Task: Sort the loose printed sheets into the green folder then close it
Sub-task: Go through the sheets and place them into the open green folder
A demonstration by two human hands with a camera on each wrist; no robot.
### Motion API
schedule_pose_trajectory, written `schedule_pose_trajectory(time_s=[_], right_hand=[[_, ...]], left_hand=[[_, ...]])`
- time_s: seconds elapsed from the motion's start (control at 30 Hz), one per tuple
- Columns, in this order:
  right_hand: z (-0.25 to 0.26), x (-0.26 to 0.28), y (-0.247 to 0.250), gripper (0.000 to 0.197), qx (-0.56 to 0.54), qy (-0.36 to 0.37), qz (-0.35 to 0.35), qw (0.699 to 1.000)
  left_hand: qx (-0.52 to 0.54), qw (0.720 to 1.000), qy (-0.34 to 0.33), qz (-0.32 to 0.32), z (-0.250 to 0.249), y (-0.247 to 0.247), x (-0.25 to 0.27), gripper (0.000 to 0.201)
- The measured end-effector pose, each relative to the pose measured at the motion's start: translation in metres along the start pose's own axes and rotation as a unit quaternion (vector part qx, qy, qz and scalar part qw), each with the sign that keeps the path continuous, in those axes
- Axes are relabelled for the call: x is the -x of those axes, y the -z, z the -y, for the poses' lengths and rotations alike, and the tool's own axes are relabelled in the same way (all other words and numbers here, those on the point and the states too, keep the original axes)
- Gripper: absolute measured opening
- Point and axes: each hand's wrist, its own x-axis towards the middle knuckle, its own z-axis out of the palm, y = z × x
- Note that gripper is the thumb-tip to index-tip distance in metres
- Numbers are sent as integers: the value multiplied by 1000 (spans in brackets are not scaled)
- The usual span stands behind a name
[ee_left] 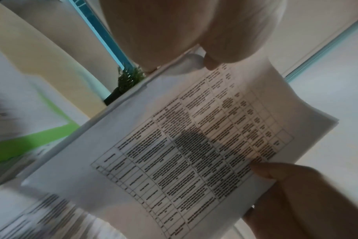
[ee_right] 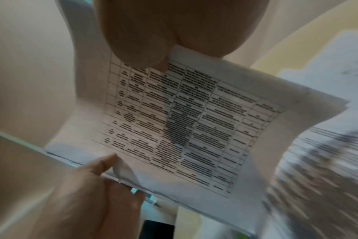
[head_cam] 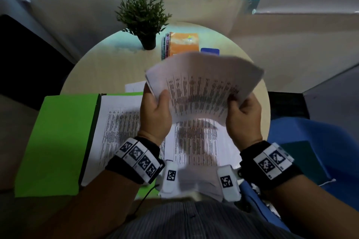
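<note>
Round table (head_cam: 101,68) held the open green folder (head_cam: 58,137) at near left; both the left hand (head_cam: 155,114) and right hand (head_cam: 243,120) pinched a raised sheaf of printed sheets (head_cam: 204,87). Squaring its edges first would help it slide in flat.

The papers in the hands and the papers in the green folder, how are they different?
The held papers are lifted and bent, gripped by the left hand and right hand. The folder papers lie flat in the open green folder, untouched. Both show black printed tables.
</note>
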Motion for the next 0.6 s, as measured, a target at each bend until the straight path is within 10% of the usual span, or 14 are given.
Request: schedule_pose_trajectory(time_s=[0.13, 0.6], right_hand=[[30, -7, 6, 42, -51, 81, -3, 995], [-17, 5, -6, 32, -155, -120, -43, 980]], left_hand=[[65, 995, -73, -4, -22, 6, -1, 43], [90, 993, 56, 45, 2, -5, 8, 29]])
